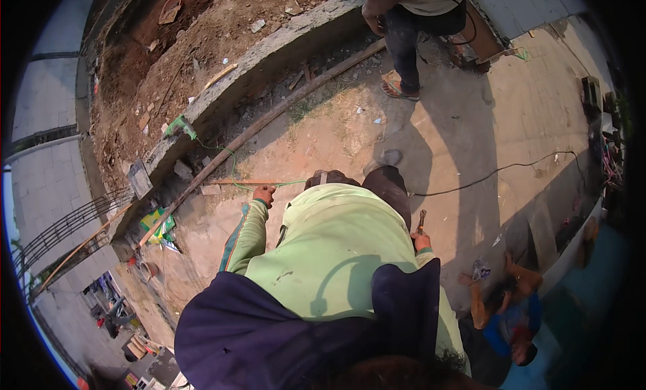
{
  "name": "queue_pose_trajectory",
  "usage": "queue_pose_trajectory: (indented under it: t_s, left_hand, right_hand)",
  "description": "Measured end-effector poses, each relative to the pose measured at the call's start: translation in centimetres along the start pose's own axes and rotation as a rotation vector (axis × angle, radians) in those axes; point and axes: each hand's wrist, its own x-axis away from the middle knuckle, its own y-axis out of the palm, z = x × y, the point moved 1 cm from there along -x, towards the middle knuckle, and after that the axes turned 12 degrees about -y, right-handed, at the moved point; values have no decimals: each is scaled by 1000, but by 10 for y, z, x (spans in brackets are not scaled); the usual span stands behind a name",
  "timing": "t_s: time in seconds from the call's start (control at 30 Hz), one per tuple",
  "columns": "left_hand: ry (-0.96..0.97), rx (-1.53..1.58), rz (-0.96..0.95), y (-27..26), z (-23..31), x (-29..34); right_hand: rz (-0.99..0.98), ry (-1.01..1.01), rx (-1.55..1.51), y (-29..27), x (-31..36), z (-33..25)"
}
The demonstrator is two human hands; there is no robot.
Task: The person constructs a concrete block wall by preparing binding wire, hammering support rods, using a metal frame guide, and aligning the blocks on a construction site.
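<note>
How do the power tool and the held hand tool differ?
The power tool lies on the concrete wall; the hand tool (exact type unclear) is gripped in the right hand. The power tool is green, the hand tool brownish. The power tool is bulky, the hand tool slim.

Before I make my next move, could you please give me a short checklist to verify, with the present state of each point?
1. Hand tool gripped: ok, it is in your right hand.
2. Left hand free: cannot tell; the fingers look curled near the green cord.
3. Green power tool unplugged: cannot tell; it lies on the concrete wall.
4. Ground clear of cables: not ok, a black cable crosses it on your right.
5. Standing co-worker apart from your hands: ok.
</note>
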Motion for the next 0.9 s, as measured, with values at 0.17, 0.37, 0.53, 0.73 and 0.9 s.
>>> queue_pose_trajectory:
  t_s: [0.17,0.37,0.53,0.73,0.9]
  left_hand:
    - [-40,-54,-148,86,0,59]
    - [280,-188,-319,188,56,104]
    - [395,-256,-442,253,136,148]
    - [191,-285,-654,330,249,112]
    - [156,-219,-521,377,359,64]
  right_hand:
    - [-65,11,310,-66,-72,-54]
    - [-82,146,231,-145,-157,-117]
    - [-39,107,253,-172,-230,-195]
    - [-111,19,179,-159,-297,-309]
    - [-187,-151,53,-125,-329,-431]
